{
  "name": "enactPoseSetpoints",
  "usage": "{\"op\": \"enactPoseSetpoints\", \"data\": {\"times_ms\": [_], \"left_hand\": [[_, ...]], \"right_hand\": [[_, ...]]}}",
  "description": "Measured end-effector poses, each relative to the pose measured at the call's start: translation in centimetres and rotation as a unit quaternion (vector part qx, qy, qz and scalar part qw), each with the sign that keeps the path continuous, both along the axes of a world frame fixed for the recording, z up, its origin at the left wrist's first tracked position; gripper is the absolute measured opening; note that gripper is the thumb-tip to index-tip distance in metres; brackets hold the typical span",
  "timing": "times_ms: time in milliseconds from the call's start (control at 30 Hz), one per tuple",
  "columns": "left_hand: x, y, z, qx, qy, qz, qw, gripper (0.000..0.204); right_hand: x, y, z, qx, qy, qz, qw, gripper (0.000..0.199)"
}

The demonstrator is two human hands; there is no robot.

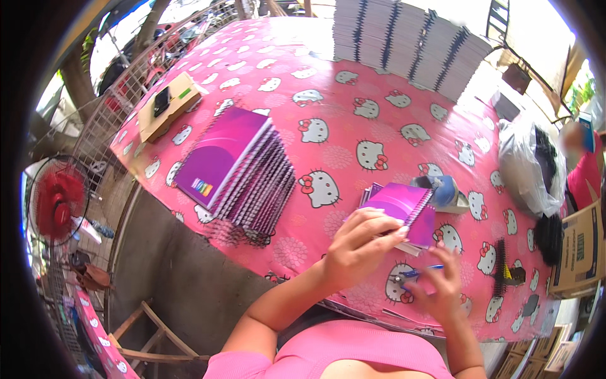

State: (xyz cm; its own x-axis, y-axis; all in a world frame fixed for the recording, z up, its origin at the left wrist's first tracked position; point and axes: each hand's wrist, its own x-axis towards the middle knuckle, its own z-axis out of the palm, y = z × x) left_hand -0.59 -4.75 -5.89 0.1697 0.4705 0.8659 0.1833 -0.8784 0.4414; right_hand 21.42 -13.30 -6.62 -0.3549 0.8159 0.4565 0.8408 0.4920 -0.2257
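Observation:
A small stack of purple spiral-bound notebooks lies before me, and my left hand (366, 243) bends its fingers over the near end of the top notebook (394, 197), by its wire coil. Closer to me and to the right, my right hand (444, 287) has its thumb and fingers around blue-handled pliers (413, 273); this hand is slightly blurred. The metal jaws point left, apart from the notebooks. Just behind the stack is a blue roll-like object (447, 191), partly covered.
A tall pile of purple spiral notebooks (227, 158) stands left on the pink patterned tablecloth (341, 142). Bound white stacks (404, 44) rise at the back. A phone (162, 101) rests on cardboard. A plastic bag (530, 167), black brush (500, 268) and carton (577, 249) are right.

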Motion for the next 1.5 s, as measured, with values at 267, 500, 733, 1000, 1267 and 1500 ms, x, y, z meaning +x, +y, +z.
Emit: {"op": "enactPoseSetpoints", "data": {"times_ms": [267,500,733,1000,1267,1500], "left_hand": [[-7.6,-4.0,7.4,0.076,0.017,0.223,0.972,0.037],[-18.2,1.4,4.6,-0.151,-0.366,0.291,0.871,0.077],[-17.3,2.2,4.5,-0.119,-0.354,0.371,0.851,0.049],[-12.5,-7.9,13.3,0.045,-0.268,-0.259,0.927,0.036],[-9.5,-8.6,16.0,0.023,-0.072,-0.561,0.824,0.029],[-10.2,-11.0,16.1,0.006,0.042,-0.587,0.808,0.02]], "right_hand": [[-8.9,10.3,12.5,0.101,0.047,0.333,0.936,0.046],[-22.0,18.8,10.1,-0.064,0.388,0.192,0.899,0.044],[-25.1,18.6,7.6,-0.062,0.388,0.182,0.902,0.036],[-9.2,12.6,5.6,-0.03,0.358,0.124,0.925,0.03],[2.0,7.7,3.0,0.064,0.221,-0.033,0.973,0.015],[7.0,6.6,-0.8,0.027,0.373,-0.148,0.916,0.009]]}}
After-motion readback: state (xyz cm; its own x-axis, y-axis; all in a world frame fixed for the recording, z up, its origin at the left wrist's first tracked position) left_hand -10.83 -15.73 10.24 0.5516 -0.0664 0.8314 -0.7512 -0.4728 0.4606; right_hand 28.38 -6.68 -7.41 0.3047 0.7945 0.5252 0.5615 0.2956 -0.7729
